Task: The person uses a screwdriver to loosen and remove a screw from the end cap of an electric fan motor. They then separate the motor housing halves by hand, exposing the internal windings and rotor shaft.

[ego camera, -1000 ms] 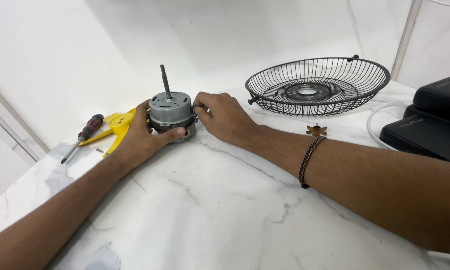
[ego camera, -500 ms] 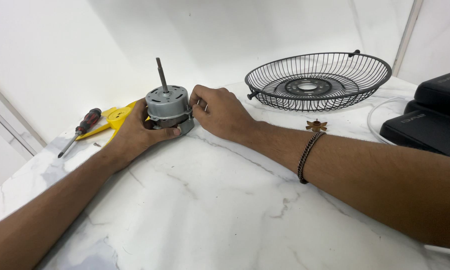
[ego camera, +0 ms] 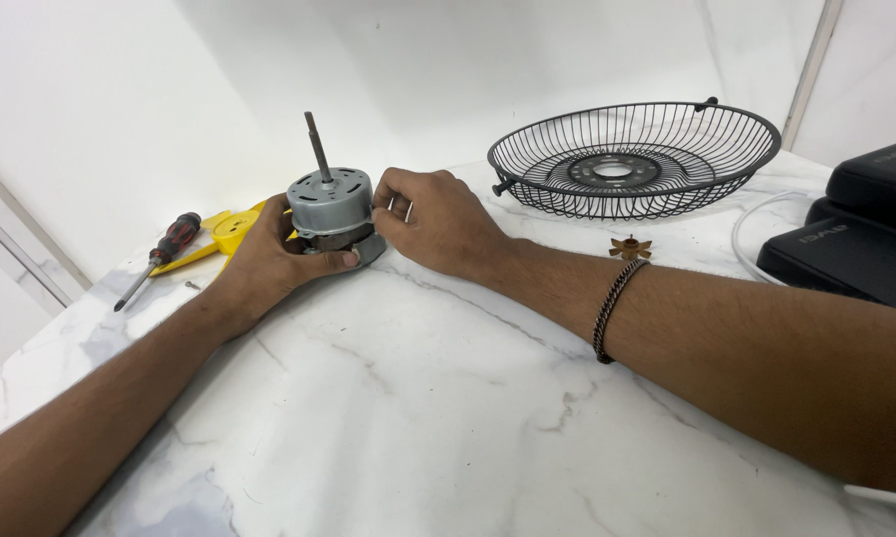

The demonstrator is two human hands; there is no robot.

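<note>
A grey fan motor (ego camera: 331, 207) with an upright steel shaft stands on the white marble table (ego camera: 418, 418). My left hand (ego camera: 269, 261) wraps around its left side and base, thumb under the front. My right hand (ego camera: 438, 224) touches the motor's right side with its fingertips curled against the casing. A dark braided bracelet sits on my right forearm.
A black wire fan guard (ego camera: 635, 157) lies at the back right. A small brown star-shaped nut (ego camera: 630, 248) sits before it. A red-and-black screwdriver (ego camera: 160, 257) and yellow plastic parts (ego camera: 231, 229) lie at the left. Black boxes (ego camera: 856, 239) and a white cable fill the right edge.
Both hands stay on the motor. The motor has been lifted and tilted slightly, and now sits a little more upright in my left hand's grip.
</note>
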